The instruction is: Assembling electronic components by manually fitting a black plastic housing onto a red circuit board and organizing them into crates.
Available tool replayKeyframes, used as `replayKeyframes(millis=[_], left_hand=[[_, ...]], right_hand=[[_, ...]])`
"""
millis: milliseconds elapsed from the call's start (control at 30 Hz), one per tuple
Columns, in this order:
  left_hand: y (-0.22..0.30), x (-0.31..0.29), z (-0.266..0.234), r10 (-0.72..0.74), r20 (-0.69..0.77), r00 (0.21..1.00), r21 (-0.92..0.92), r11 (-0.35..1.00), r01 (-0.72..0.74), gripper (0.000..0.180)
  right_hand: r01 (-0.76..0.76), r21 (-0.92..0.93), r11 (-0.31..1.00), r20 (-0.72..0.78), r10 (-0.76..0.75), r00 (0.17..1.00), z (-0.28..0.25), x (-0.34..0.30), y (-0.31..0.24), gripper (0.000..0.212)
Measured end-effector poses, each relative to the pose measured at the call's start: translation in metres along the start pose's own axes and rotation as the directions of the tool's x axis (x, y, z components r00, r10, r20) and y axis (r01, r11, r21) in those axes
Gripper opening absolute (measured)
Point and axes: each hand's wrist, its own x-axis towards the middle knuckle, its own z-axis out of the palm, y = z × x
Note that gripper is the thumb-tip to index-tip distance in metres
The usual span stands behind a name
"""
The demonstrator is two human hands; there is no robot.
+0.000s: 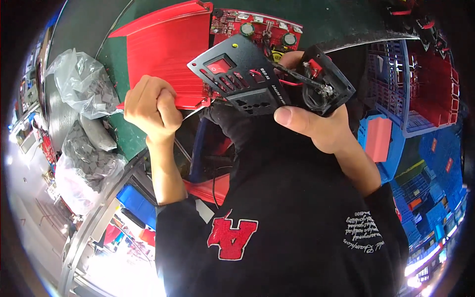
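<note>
My right hand [329, 126] grips a black inverter end panel [237, 74], its thumb at the lower edge and a finger showing behind. The panel carries a red rocker switch [218, 66], vent slots and a socket. A second black end panel [341, 81] with a coiled black cable [314, 94] rests in the same hand, and red and black wires run between the two. My left hand [152, 106] is closed, fingers curled, in front of the ribbed red metal housing [168, 54]; what it may hold is hidden. Beyond the panel, a red circuit board [232, 24] sits against the housing.
Clear plastic bags of small grey parts [86, 84] lie on the green table [126, 133] at left. To the right stand a blue crate [391, 89] with red parts and a blue bin [391, 143]. Black parts with red wires [430, 32] lie at far right.
</note>
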Motion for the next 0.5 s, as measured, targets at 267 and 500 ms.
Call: replayKeyframes(millis=[267, 500], left_hand=[[0.006, 0.004, 0.001, -0.004, 0.059, 0.998, 0.022, 1.0, 0.003, 0.014], [0.002, -0.003, -0.003, 0.054, 0.047, 0.997, 0.121, 0.991, -0.06, 0.019]], right_hand=[[-0.086, 0.011, 0.996, -0.027, 0.086, 0.996, -0.003, 0.006, -0.005, 0.053], [-0.039, 0.056, 0.998, 0.108, 0.033, 0.994, -0.007, 0.012, -0.005, 0.051]])
